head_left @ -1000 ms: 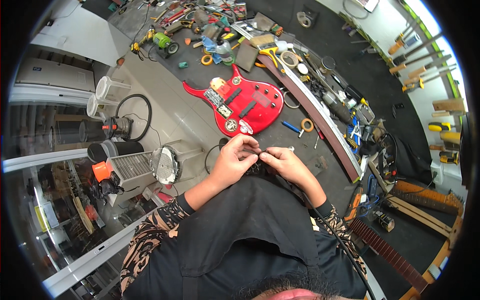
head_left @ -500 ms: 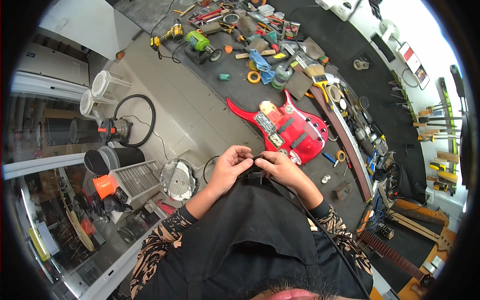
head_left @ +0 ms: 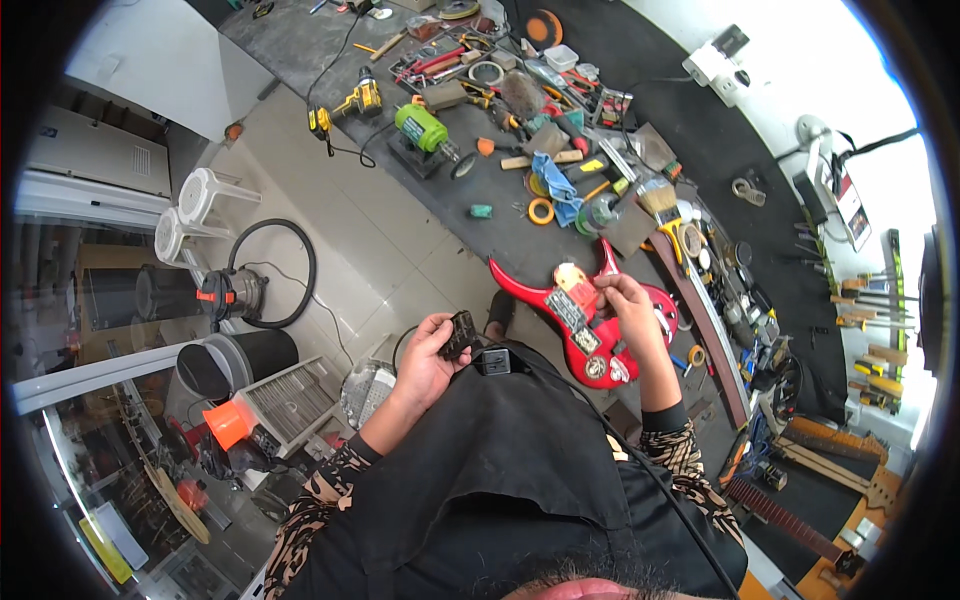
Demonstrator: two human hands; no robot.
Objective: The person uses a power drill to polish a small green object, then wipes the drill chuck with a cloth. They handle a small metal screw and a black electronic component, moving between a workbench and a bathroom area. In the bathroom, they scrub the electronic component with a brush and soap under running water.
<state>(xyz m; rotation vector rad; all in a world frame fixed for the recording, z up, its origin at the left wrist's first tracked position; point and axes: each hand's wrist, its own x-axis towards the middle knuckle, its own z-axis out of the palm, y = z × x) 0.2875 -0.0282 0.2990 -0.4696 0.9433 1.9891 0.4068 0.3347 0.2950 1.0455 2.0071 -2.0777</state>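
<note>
Dark bench; red guitar body slants lengthwise, horns away.

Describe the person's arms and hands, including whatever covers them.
The sleeves carry a swirling black-and-tan pattern and end in plain black cuffs short of the wrists. The left hand and right hand wear no gloves.

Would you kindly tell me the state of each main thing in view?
Dark block: gripped.
Left hand: closed on the dark block.
Right hand: fingers bent over the guitar; contact unclear.
Red guitar body: lying on the bench, no neck attached.
Blue cloth: crumpled.
Vacuum hose: curved in a loop.
White stools: upright.
</note>
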